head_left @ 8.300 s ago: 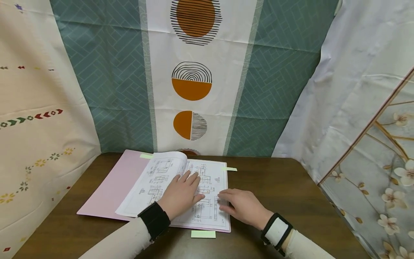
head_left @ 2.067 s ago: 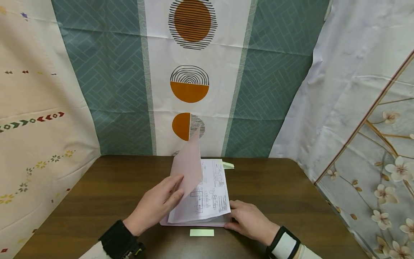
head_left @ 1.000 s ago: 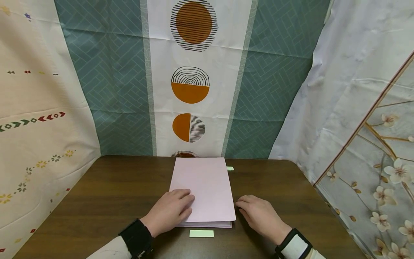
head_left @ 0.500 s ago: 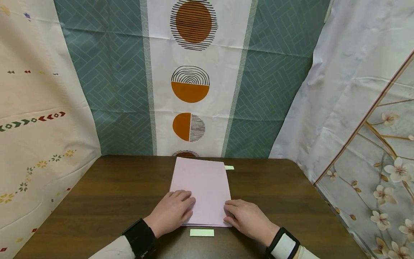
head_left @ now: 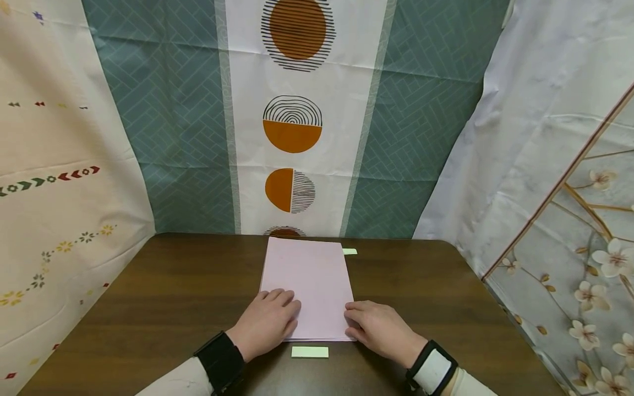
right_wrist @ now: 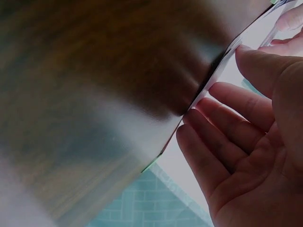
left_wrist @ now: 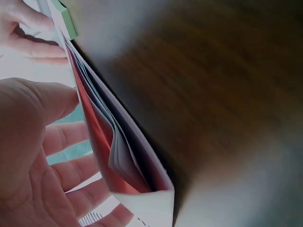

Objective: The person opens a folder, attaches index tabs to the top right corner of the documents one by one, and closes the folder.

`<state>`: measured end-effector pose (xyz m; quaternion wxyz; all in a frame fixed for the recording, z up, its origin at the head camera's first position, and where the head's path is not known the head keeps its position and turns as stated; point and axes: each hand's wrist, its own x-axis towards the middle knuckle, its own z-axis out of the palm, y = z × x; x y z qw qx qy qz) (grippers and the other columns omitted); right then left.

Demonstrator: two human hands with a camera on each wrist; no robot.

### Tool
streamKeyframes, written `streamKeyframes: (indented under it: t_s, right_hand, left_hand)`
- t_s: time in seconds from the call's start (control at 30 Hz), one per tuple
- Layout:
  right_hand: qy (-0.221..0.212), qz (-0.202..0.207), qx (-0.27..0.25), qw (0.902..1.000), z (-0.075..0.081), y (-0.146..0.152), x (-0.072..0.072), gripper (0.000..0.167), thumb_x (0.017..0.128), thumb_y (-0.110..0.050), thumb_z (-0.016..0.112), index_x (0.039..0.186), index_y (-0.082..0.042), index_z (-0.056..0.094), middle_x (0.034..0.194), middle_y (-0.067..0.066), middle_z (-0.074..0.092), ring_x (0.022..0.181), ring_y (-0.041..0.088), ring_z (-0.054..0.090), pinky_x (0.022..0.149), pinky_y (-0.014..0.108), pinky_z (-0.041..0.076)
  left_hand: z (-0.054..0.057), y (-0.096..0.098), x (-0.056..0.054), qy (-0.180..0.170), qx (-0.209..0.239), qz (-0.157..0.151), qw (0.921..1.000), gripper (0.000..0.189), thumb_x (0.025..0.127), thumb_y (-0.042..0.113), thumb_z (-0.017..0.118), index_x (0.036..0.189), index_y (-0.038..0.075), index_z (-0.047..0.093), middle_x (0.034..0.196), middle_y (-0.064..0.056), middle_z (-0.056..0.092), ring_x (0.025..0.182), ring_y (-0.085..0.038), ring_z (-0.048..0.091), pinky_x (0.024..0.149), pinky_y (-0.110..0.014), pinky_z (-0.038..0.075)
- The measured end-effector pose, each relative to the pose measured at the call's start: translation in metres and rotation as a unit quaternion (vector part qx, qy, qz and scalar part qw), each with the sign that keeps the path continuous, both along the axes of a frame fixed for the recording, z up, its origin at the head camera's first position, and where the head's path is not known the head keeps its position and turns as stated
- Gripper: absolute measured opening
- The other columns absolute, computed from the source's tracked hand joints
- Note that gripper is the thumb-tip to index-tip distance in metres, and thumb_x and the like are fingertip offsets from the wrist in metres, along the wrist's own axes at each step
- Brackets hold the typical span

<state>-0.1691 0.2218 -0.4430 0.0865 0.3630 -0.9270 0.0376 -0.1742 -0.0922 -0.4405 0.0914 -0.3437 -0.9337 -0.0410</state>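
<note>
A pink folder (head_left: 313,280) lies closed on the brown table. My left hand (head_left: 267,322) rests on its lower left part, fingers relaxed over the cover. At the folder's right edge, my right hand (head_left: 380,330) touches with its fingertips, thumb nearer the front corner. In the left wrist view, paper sheets (left_wrist: 124,153) show between the covers, beside the folder's spine (left_wrist: 151,205). The right wrist view has the fingers (right_wrist: 227,125) extended along the folder's edge. A pale green sticky tab (head_left: 349,251) sticks out at the folder's upper right.
A pale green sticky note pad (head_left: 310,352) lies on the table (head_left: 198,286) just in front of the folder. Patterned cloths hang around it: a green and white one (head_left: 188,137) behind, a cream one (head_left: 64,220) left, a floral one (head_left: 569,247) right.
The folder lay open on drawing sheets earlier; my left hand swung its cover over to the right, closing it. My right hand has come back to the right edge, and the cover now lies flatter.
</note>
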Motion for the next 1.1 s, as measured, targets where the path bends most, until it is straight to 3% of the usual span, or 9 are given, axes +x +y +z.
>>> streamKeyframes:
  t_s: [0.27, 0.53, 0.63, 0.73, 0.9, 1.1]
  right_hand:
    - [0.009, 0.004, -0.005, 0.9999, -0.001, 0.000, -0.001, 0.025, 0.100, -0.026, 0.085, 0.117, -0.008, 0.080, 0.131, 0.010, 0.077, 0.121, 0.026, 0.074, 0.102, 0.046, 0.060]
    - [0.012, -0.021, -0.024, 0.9994, 0.000, -0.003, 0.002, 0.025, 0.100, -0.029, 0.085, 0.118, -0.012, 0.080, 0.127, 0.006, 0.077, 0.116, 0.023, 0.074, 0.097, 0.044, 0.062]
    - [0.030, -0.050, -0.048, 0.9971, 0.003, -0.003, 0.001, 0.036, 0.099, -0.035, 0.085, 0.126, -0.013, 0.079, 0.130, 0.005, 0.076, 0.119, 0.023, 0.072, 0.098, 0.045, 0.062]
    - [0.037, -0.085, -0.067, 0.9935, 0.004, -0.003, -0.001, 0.050, 0.101, -0.044, 0.081, 0.139, -0.012, 0.075, 0.142, 0.008, 0.072, 0.133, 0.027, 0.067, 0.106, 0.049, 0.057]
    - [0.016, -0.126, -0.078, 0.9888, 0.005, -0.001, -0.009, 0.072, 0.106, -0.055, 0.068, 0.161, -0.009, 0.057, 0.168, 0.013, 0.051, 0.157, 0.035, 0.044, 0.122, 0.058, 0.041]
    - [0.054, -0.167, -0.087, 0.9807, 0.008, 0.002, -0.028, 0.080, 0.108, -0.054, 0.065, 0.168, -0.004, 0.044, 0.176, 0.018, 0.036, 0.164, 0.041, 0.029, 0.129, 0.063, 0.024]
  left_hand:
    - [0.002, 0.002, 0.002, -0.003, -0.011, 0.001, 0.9999, 0.035, 0.104, 0.032, 0.077, 0.133, 0.013, 0.074, 0.137, -0.012, 0.071, 0.129, -0.034, 0.065, 0.107, -0.058, 0.054]
    - [0.003, 0.002, 0.001, 0.004, 0.014, 0.007, 0.9999, 0.041, 0.105, 0.040, 0.075, 0.135, 0.011, 0.073, 0.140, -0.013, 0.070, 0.133, -0.035, 0.063, 0.108, -0.059, 0.053]
    - [0.005, 0.002, -0.001, 0.010, 0.023, 0.032, 0.9992, 0.053, 0.107, 0.047, 0.071, 0.144, 0.009, 0.070, 0.151, -0.015, 0.065, 0.143, -0.038, 0.058, 0.115, -0.064, 0.046]
    - [0.006, 0.001, -0.005, 0.022, 0.029, 0.071, 0.9968, 0.064, 0.108, 0.053, 0.065, 0.155, 0.009, 0.062, 0.164, -0.017, 0.054, 0.154, -0.042, 0.046, 0.122, -0.069, 0.034]
    - [0.005, -0.012, -0.019, 0.055, 0.019, 0.133, 0.9894, 0.079, 0.109, 0.061, 0.058, 0.167, 0.010, 0.047, 0.177, -0.017, 0.034, 0.164, -0.043, 0.027, 0.127, -0.073, 0.017]
    - [0.006, -0.038, -0.034, 0.103, 0.026, 0.193, 0.9754, 0.088, 0.107, 0.062, 0.061, 0.173, 0.010, 0.035, 0.181, -0.018, 0.021, 0.167, -0.045, 0.015, 0.127, -0.075, 0.003]
